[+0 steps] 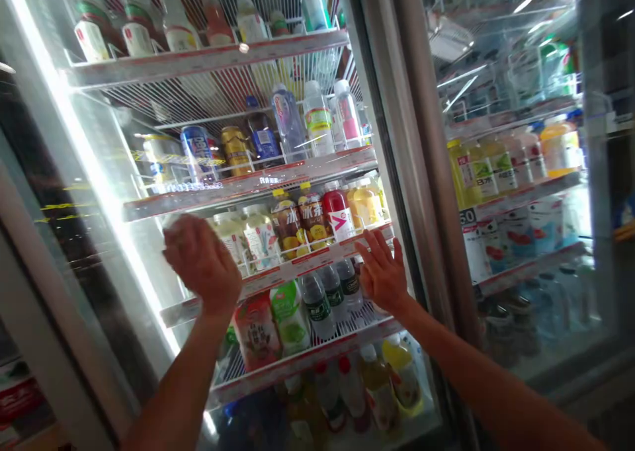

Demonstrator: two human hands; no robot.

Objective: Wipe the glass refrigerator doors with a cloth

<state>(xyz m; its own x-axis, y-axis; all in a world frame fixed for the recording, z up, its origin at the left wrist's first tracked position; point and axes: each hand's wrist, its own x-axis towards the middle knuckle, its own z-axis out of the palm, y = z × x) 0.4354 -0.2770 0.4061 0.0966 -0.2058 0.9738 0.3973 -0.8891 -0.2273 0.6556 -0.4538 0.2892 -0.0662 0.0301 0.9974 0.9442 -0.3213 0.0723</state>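
My left hand (203, 259) is raised in front of the left end of a middle shelf in a lit drinks fridge. Its fingers are smeared by motion, so whether it holds anything does not show. My right hand (381, 272) reaches towards the right end of the same shelf, fingers stretched out near the shelf's front rail (317, 259). Behind them stand a red bottle (338, 209), dark tea bottles with yellow caps (312, 216), a pale bottle with a printed label (261, 238) and yellow drinks (366, 203).
Upper shelves hold bottles and cans, including a blue can (197, 153) and a gold can (235, 150). Below are water bottles (317, 305), a red pack (258, 332) and a green pack (290, 319). A metal door frame (421, 140) divides this fridge from another at right.
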